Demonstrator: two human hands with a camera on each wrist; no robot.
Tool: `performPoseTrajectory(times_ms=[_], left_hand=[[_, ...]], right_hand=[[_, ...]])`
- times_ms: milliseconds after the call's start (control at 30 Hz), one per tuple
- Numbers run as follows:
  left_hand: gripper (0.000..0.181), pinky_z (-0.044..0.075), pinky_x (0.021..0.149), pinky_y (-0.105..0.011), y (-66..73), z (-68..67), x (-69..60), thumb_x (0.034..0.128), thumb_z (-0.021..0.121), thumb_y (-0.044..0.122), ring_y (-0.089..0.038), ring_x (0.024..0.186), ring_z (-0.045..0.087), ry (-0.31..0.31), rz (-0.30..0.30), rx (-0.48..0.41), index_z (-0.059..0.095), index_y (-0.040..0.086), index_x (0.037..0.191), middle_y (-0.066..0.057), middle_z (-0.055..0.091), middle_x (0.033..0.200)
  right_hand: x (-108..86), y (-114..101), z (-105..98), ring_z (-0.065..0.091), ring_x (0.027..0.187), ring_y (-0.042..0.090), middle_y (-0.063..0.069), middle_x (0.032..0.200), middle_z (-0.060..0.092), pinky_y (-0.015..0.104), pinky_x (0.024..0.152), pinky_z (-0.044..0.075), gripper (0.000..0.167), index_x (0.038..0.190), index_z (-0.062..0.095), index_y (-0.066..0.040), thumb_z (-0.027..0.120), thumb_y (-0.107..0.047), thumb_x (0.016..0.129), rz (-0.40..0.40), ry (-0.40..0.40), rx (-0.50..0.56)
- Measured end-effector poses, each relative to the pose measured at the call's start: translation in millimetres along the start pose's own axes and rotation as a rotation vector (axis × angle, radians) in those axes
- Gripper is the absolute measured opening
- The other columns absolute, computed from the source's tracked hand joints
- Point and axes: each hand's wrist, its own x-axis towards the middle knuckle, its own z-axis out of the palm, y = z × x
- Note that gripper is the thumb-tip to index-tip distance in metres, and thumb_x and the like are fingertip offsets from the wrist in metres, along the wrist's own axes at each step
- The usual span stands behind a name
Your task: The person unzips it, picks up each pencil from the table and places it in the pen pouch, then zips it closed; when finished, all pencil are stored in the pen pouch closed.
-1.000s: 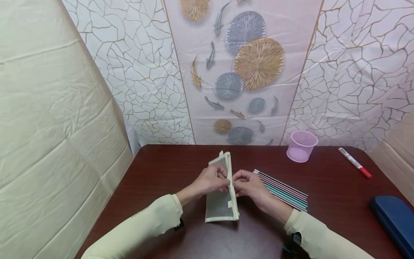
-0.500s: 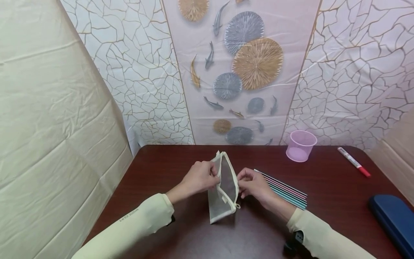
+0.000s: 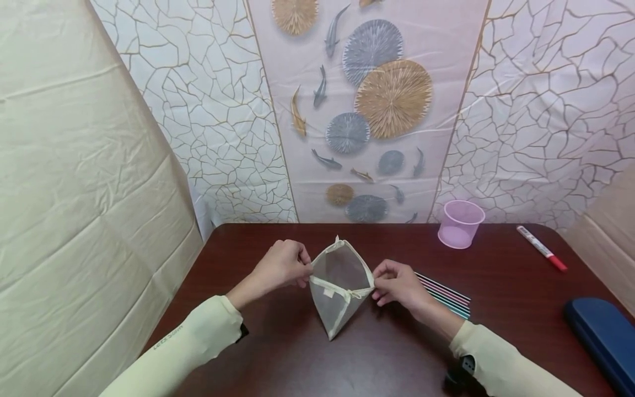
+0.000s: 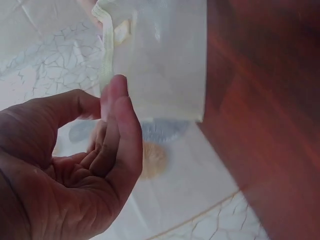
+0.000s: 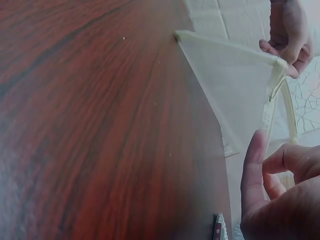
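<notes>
A cream mesh zipper pouch (image 3: 333,309) stands on the table between my hands, its mouth spread wide into a diamond. My left hand (image 3: 284,264) pinches the left edge of the mouth between thumb and fingers. On the opposite side my right hand (image 3: 401,286) pinches the other edge. In the left wrist view, thumb and fingertips meet on the zipper band of the pouch (image 4: 160,60). The right wrist view has the pouch (image 5: 230,85) hanging to a pointed bottom corner. Nothing shows inside it.
Several thin striped sticks, perhaps pencils (image 3: 446,295), lie partly behind my right hand. Farther back stand a pink mesh cup (image 3: 460,226) and a red-capped white marker (image 3: 542,248). A dark blue case (image 3: 602,336) lies at the right edge of the dark wooden table (image 3: 238,248).
The pouch's mouth has gone from closed to wide apart. My left hand has moved left with its edge, and my right hand slightly right with the other.
</notes>
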Motion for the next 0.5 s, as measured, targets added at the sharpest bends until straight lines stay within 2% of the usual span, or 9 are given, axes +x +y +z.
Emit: performPoseTrajectory(times_ms=[133, 267, 367, 500], left_hand=[[0.005, 0.066, 0.060, -0.037, 0.9, 6.5, 1.0, 0.0921, 0.069, 0.006, -0.029, 0.065, 0.079, -0.072, -0.036, -0.237, 0.068, 0.004, 0.087, -0.008, 0.075, 0.068], [0.005, 0.067, 0.069, -0.046, 0.4, 15.6, 4.3, 0.0923, 0.067, 0.002, -0.027, 0.067, 0.079, -0.125, -0.106, -0.480, 0.066, -0.003, 0.093, -0.016, 0.077, 0.075], [0.009, 0.068, 0.069, -0.043, -2.2, 21.3, 6.8, 0.0928, 0.065, 0.000, -0.021, 0.065, 0.078, -0.149, -0.146, -0.600, 0.066, -0.008, 0.097, -0.016, 0.078, 0.076], [0.010, 0.067, 0.065, -0.035, -5.0, 24.9, 9.3, 0.0931, 0.063, 0.001, -0.017, 0.064, 0.077, -0.155, -0.180, -0.676, 0.065, -0.008, 0.098, -0.012, 0.076, 0.074]], right_hand=[[1.0, 1.5, 2.3, 0.072, 0.071, 0.015, 0.005, 0.081, 0.072, 0.030, 0.062, 0.064, 0.025, 0.114, 0.057, 0.015, 0.064, 0.002, 0.094, -0.004, -0.012, 0.009], [1.1, 1.0, 4.4, 0.072, 0.073, 0.016, 0.004, 0.083, 0.073, 0.031, 0.065, 0.065, 0.027, 0.115, 0.058, 0.015, 0.066, -0.001, 0.096, -0.011, -0.011, 0.014], [1.8, -3.7, 2.7, 0.072, 0.075, 0.017, 0.004, 0.085, 0.073, 0.032, 0.064, 0.065, 0.028, 0.117, 0.059, 0.015, 0.066, -0.003, 0.096, -0.015, -0.034, -0.014], [5.7, -20.7, -9.0, 0.074, 0.077, 0.020, 0.009, 0.089, 0.073, 0.035, 0.064, 0.065, 0.026, 0.118, 0.061, 0.012, 0.063, -0.005, 0.099, -0.030, -0.110, -0.118]])
